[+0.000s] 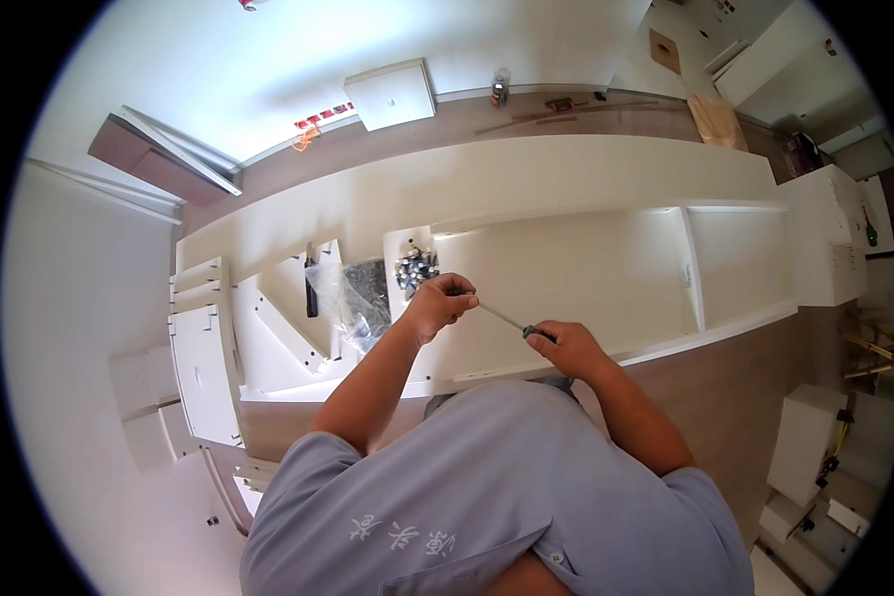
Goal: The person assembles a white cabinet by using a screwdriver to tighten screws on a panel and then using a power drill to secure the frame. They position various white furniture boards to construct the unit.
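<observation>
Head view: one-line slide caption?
Left hand pinches the tip of a screwdriver gripped by the right hand, over a white cabinet carcass beside loose metal fittings.

A person leans over a long white cabinet frame (pixel 566 268) lying on the floor. The right hand (pixel 564 346) grips a screwdriver (pixel 512 322) whose tip meets the closed left hand (pixel 439 303). Just beyond lie a pile of metal fittings (pixel 414 269) and, to its left, a plastic bag (pixel 353 293).
</observation>
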Demonstrator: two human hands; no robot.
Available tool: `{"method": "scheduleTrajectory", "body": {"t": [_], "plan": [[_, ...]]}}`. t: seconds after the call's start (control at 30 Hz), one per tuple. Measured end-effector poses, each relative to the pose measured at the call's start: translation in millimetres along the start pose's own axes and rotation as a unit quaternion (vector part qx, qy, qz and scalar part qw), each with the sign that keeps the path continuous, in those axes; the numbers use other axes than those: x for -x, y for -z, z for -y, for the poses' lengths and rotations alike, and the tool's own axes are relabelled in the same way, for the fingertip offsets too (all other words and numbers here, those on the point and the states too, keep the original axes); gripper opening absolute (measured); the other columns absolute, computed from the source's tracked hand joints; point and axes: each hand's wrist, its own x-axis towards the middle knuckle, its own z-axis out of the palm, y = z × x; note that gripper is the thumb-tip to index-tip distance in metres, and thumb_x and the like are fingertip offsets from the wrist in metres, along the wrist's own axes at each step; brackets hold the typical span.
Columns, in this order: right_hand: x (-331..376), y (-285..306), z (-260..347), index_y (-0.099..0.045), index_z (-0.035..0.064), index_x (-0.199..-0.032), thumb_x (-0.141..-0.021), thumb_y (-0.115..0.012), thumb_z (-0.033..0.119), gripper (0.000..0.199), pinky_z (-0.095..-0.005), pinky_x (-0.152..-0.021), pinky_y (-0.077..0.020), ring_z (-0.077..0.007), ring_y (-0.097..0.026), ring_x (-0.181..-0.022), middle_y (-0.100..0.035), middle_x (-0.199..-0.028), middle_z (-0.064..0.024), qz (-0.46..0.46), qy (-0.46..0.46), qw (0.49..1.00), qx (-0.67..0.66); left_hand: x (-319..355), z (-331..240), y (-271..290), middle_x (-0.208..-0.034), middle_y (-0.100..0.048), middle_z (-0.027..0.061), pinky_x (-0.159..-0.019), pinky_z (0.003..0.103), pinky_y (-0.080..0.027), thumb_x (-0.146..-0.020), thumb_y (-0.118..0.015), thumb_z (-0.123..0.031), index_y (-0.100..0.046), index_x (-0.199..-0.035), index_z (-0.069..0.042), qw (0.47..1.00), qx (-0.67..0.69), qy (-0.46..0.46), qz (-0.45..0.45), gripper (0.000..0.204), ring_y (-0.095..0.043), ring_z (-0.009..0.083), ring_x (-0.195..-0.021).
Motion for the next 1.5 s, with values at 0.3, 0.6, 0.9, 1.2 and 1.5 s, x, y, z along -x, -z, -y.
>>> {"method": "scheduleTrajectory", "body": {"t": [0.3, 0.6, 0.9, 1.2, 1.5], "plan": [[33, 121, -84, -0.073, 0.0073, -0.104, -0.098, -0.068, 0.038, 0.032, -0.0435, -0.082, -0.0543, -0.0344, -0.069, -0.089, -0.073, -0.094, -0.0143, -0.011, 0.098, 0.991, 0.085, -36, -11, -147, -0.081, -0.067, 0.0038, -0.051, 0.024, -0.038, -0.09, -0.079, -0.001, -0.068, -0.102, -0.003, 0.995, -0.087, 0.019, -0.039, 0.017, -0.055, 0.0086, -0.063], [51, 193, -188, -0.069, 0.0036, -0.104, -0.093, -0.075, 0.033, 0.032, -0.0427, -0.082, -0.0552, -0.0361, -0.069, -0.088, -0.07, -0.099, -0.0154, -0.178, 0.091, 0.98, -0.009, -132, -19, -265, -0.083, -0.064, 0.0011, -0.051, 0.022, -0.038, -0.096, -0.076, -0.013, -0.07, -0.114, 0.0, 0.988, -0.155, 0.003, -0.008, 0.023, -0.051, 0.0079, -0.063], [14, 191, -217, -0.058, 0.0066, -0.129, -0.099, -0.072, 0.027, 0.039, -0.0324, -0.069, -0.0538, -0.0167, -0.063, -0.077, -0.064, -0.098, -0.0038, -0.163, -0.108, 0.848, -0.493, -286, -10, -350, -0.074, -0.052, -0.006, -0.045, 0.021, -0.032, -0.1, -0.074, -0.028, -0.059, -0.088, -0.016, 0.99, 0.075, 0.11, -0.056, 0.023, -0.046, 0.006, -0.056], [-8, 169, -201, -0.063, 0.0074, -0.135, -0.109, -0.06, 0.03, 0.035, -0.0287, -0.06, -0.0499, -0.0121, -0.058, -0.071, -0.063, -0.094, -0.0012, -0.31, -0.158, 0.683, -0.642, -304, 2, -382, -0.068, -0.052, -0.0031, -0.043, 0.025, -0.033, -0.099, -0.074, -0.028, -0.063, -0.089, -0.015, 0.986, 0.078, 0.057, -0.138, 0.02, -0.048, 0.0089, -0.055], [-17, 167, -204, -0.064, 0.0064, -0.131, -0.11, -0.056, 0.032, 0.034, -0.0266, -0.05, -0.0446, -0.0126, -0.054, -0.061, -0.062, -0.088, -0.0032, -0.342, -0.103, 0.642, -0.679, -170, 37, -268, -0.065, -0.053, 0.0012, -0.042, 0.031, -0.033, -0.102, -0.065, -0.028, -0.067, -0.098, -0.002, 0.983, -0.104, 0.109, -0.101, 0.026, -0.046, 0.0126, -0.048]]}}
